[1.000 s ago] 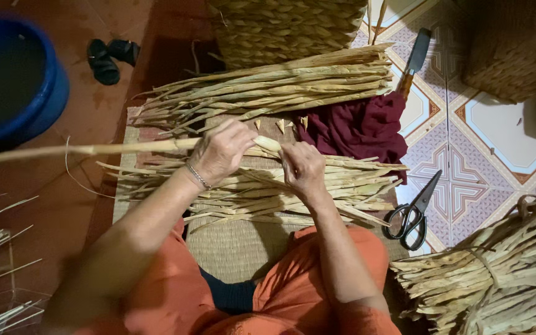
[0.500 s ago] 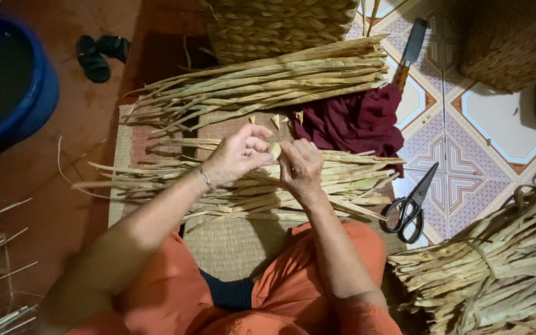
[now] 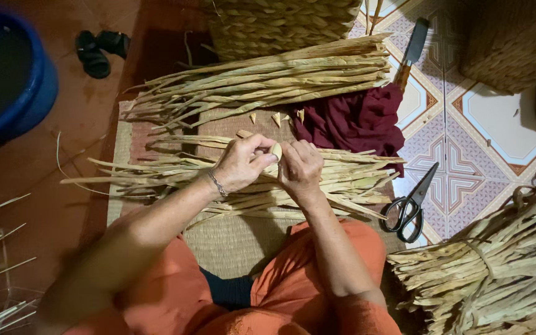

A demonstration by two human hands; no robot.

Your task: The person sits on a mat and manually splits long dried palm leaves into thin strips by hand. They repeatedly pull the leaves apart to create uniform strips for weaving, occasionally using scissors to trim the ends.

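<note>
My left hand (image 3: 240, 164) and my right hand (image 3: 301, 167) meet over a woven mat (image 3: 237, 239), both pinching one small folded piece of dried leaf (image 3: 275, 151) between the fingertips. A bracelet circles my left wrist. Under my hands lies a spread of dried leaf strips (image 3: 175, 177) across the mat. A second, thicker row of strips (image 3: 268, 77) lies farther away. A few small folded leaf cones (image 3: 276, 118) rest on the mat between the two rows.
Black scissors (image 3: 412, 205) lie on the patterned tiles at right, near a tied bundle of leaves (image 3: 497, 273). A dark red cloth (image 3: 355, 121), a knife (image 3: 412, 49), woven baskets (image 3: 280, 25), a blue tub (image 3: 7, 80) and dark sandals (image 3: 100, 49) surround the mat.
A long strip that my left hand held out to the left is gone from it. Both hands have closed together on a small folded piece.
</note>
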